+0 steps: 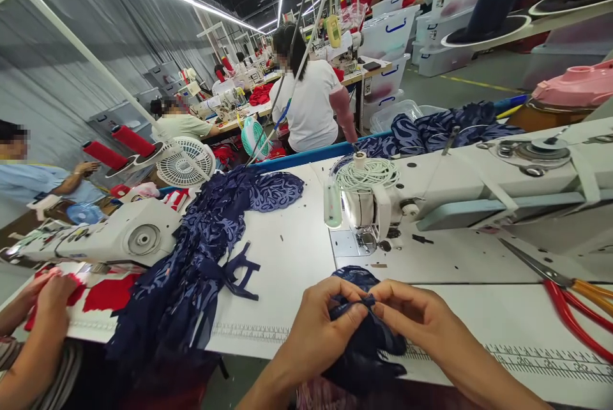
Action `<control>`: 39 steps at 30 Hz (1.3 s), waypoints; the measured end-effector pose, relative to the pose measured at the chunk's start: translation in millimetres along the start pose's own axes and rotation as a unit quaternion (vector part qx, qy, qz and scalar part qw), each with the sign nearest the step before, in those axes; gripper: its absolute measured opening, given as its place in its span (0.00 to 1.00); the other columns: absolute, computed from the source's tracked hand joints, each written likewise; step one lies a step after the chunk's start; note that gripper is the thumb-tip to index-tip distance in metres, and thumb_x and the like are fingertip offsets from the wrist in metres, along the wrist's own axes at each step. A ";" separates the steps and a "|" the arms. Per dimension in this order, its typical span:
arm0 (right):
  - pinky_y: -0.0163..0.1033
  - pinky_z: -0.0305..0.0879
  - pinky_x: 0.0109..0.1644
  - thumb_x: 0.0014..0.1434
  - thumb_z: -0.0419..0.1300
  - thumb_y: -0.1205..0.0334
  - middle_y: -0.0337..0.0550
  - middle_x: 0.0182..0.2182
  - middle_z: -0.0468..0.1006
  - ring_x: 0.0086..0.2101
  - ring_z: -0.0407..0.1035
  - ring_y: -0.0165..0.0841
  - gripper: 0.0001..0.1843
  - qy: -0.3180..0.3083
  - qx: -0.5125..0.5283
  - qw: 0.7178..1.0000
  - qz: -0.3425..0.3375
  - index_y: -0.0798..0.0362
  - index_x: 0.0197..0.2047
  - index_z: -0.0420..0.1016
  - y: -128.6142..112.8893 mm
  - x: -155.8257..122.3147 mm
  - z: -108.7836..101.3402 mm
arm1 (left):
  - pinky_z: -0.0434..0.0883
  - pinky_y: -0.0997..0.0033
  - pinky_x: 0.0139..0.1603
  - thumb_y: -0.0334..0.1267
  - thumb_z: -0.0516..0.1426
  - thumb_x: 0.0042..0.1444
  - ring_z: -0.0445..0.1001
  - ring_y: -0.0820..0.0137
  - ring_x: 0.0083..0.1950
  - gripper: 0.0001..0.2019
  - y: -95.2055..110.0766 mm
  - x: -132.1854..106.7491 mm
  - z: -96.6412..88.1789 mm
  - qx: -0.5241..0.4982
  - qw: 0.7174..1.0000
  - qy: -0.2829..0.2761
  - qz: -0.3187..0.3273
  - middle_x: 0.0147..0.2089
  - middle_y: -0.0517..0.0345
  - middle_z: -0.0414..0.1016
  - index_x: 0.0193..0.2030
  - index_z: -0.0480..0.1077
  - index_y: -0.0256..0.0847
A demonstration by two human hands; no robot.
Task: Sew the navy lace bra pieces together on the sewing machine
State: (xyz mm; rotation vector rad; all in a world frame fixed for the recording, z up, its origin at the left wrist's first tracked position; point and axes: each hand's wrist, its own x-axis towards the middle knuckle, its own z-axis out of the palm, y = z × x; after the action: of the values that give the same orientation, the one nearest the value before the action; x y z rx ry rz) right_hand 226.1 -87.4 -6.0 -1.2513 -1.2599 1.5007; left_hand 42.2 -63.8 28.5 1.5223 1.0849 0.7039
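Navy cloth (357, 359) sits at the bottom centre of the frame, bunched at the near edge of the white table (282, 257), its upper end just in front of the presser foot (366, 241) of the sewing machine (479, 174). From where I stand, the left hand (323, 320) is closed on it, thumb against forefinger, and the right hand (421, 311) pinches the same small fold, the fingertips of both nearly meeting. I'd say the step is lining up an edge, and it would go best with the two pinches kept close, the layers felt flush between the pads, and no tugging, since cloth this thin looks ready to skew. Letting the loose part hang slack should help too. It seems limp and faintly sheer, with ragged dark tips drooping over the printed ruler (253, 332). Left of centre, a navy heap (205, 237) mixes wavy, paler-blue patterning with plain narrow strips; at the right edge lie scissors (565, 288), steel blades and smooth looped handles, well apart from the fingers.
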 end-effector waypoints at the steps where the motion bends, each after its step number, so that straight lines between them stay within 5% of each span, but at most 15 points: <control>1: 0.35 0.56 0.30 0.58 0.61 0.40 0.36 0.26 0.64 0.27 0.56 0.29 0.21 0.007 0.000 1.000 0.002 0.51 0.34 0.76 0.3 -0.2 0.0 | 0.67 0.73 0.41 0.41 0.60 0.58 0.74 0.68 0.40 0.08 -0.1 0.8 0.3 0.002 1.000 0.004 -0.010 0.41 0.54 0.79 0.34 0.72 0.38; 5: 0.34 0.57 0.29 0.57 0.62 0.43 0.36 0.25 0.66 0.27 0.58 0.29 0.19 0.015 -0.012 1.000 -0.007 0.51 0.33 0.75 2.8 1.0 -2.6 | 0.60 0.76 0.30 0.43 0.62 0.55 0.63 0.76 0.28 0.10 0.4 2.7 2.1 0.004 0.998 0.017 -0.057 0.32 0.59 0.73 0.32 0.72 0.37; 13: 0.34 0.57 0.27 0.59 0.59 0.43 0.34 0.23 0.64 0.24 0.58 0.28 0.18 0.022 -0.046 0.998 -0.030 0.51 0.32 0.74 5.8 1.5 -2.2 | 0.62 0.76 0.32 0.42 0.62 0.54 0.64 0.74 0.30 0.10 -2.2 3.7 9.5 -0.019 0.997 0.029 -0.065 0.31 0.58 0.72 0.30 0.71 0.37; 19: 0.35 0.59 0.29 0.65 0.54 0.57 0.37 0.25 0.70 0.26 0.63 0.29 0.12 0.034 -0.182 0.961 -0.207 0.50 0.31 0.71 3.7 11.0 30.4 | 0.66 0.76 0.34 0.48 0.64 0.54 0.69 0.73 0.33 0.14 -30.5 -13.3 -12.3 -0.066 0.993 0.074 -0.071 0.33 0.58 0.73 0.39 0.73 0.38; 23: 0.34 0.59 0.30 0.62 0.52 0.65 0.38 0.27 0.71 0.27 0.63 0.28 0.06 -0.029 -0.177 0.937 -0.299 0.50 0.33 0.68 -13.6 17.8 71.6 | 0.72 0.67 0.44 0.46 0.61 0.58 0.72 0.64 0.38 0.10 -32.3 -56.0 -53.7 0.139 0.979 0.145 0.021 0.32 0.56 0.77 0.33 0.77 0.43; 25: 0.33 0.58 0.28 0.57 0.54 0.65 0.34 0.24 0.68 0.24 0.61 0.26 0.03 -0.075 -0.117 0.953 -0.269 0.50 0.32 0.66 -24.5 19.3 85.3 | 0.71 0.61 0.53 0.41 0.61 0.58 0.74 0.61 0.43 0.05 -21.4 -73.5 -71.4 0.245 0.940 0.202 0.123 0.30 0.58 0.77 0.32 0.77 0.47; 27: 0.31 0.57 0.25 0.57 0.55 0.62 0.31 0.21 0.64 0.22 0.58 0.25 0.03 -0.116 -0.046 0.972 -0.198 0.50 0.32 0.64 -30.2 22.3 87.1 | 0.71 0.63 0.53 0.38 0.60 0.58 0.76 0.64 0.40 0.03 -9.2 -73.4 -79.6 0.285 0.925 0.191 0.162 0.31 0.60 0.77 0.35 0.77 0.48; 30: 0.30 0.57 0.22 0.62 0.51 0.55 0.29 0.19 0.63 0.19 0.62 0.25 0.08 -0.082 -0.061 0.991 -0.085 0.49 0.33 0.62 -20.6 35.8 66.5 | 0.72 0.72 0.39 0.36 0.59 0.59 0.76 0.68 0.36 0.05 -5.0 -30.8 -69.7 0.267 0.955 0.088 0.096 0.33 0.59 0.78 0.36 0.77 0.46; 32: 0.31 0.57 0.20 0.63 0.47 0.55 0.29 0.17 0.64 0.17 0.64 0.27 0.09 -0.014 -0.135 0.990 -0.045 0.48 0.32 0.60 -4.5 50.5 42.5 | 0.71 0.71 0.41 0.34 0.59 0.57 0.76 0.67 0.37 0.05 -15.5 15.6 -51.4 0.231 0.969 0.071 0.046 0.32 0.58 0.78 0.31 0.77 0.42; 36: 0.34 0.55 0.23 0.58 0.50 0.60 0.31 0.14 0.65 0.17 0.64 0.30 0.08 0.091 -0.270 0.958 -0.042 0.47 0.27 0.59 26.1 78.6 -3.4 | 0.68 0.70 0.42 0.31 0.62 0.51 0.75 0.66 0.38 0.02 -46.0 93.0 -10.2 0.223 0.972 0.069 -0.012 0.33 0.57 0.77 0.29 0.77 0.39; 39: 0.35 0.50 0.24 0.56 0.52 0.63 0.32 0.14 0.65 0.17 0.61 0.30 0.07 0.138 -0.368 0.917 -0.064 0.48 0.27 0.63 36.6 88.7 -23.1 | 0.67 0.70 0.43 0.32 0.62 0.51 0.75 0.66 0.39 0.02 -57.1 115.8 6.8 0.233 0.969 0.077 -0.029 0.33 0.58 0.77 0.29 0.76 0.40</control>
State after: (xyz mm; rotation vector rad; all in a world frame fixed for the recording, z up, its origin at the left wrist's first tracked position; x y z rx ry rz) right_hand 232.1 -4.4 -59.2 -1.7336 -1.7373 0.7115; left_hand 80.2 38.1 -41.5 1.8427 1.4813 0.5549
